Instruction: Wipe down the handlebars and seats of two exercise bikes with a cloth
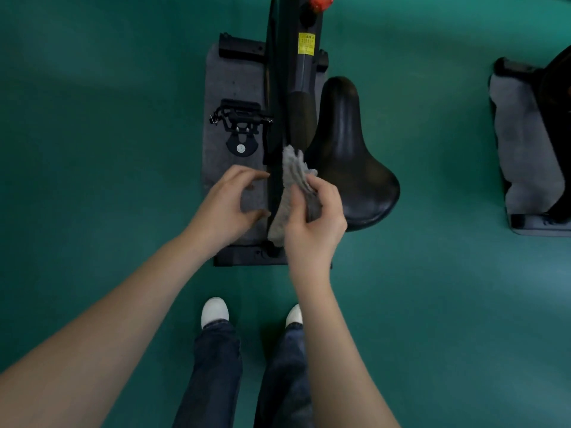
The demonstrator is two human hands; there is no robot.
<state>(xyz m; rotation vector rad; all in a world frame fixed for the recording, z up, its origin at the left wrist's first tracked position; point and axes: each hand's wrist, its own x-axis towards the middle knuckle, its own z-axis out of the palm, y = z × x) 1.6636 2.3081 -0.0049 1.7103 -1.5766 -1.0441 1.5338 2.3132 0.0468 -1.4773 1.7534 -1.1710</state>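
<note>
Gripping grey cloth in right hand fingers, left hand fingers loosely curled, empty

The grey napped cloth appeared soft and fuzzy. The black bicycle saddle showed a smooth, semi-gloss skin. The grey rectangular floor mat looked felted and matt. The green floor was smooth.
</note>
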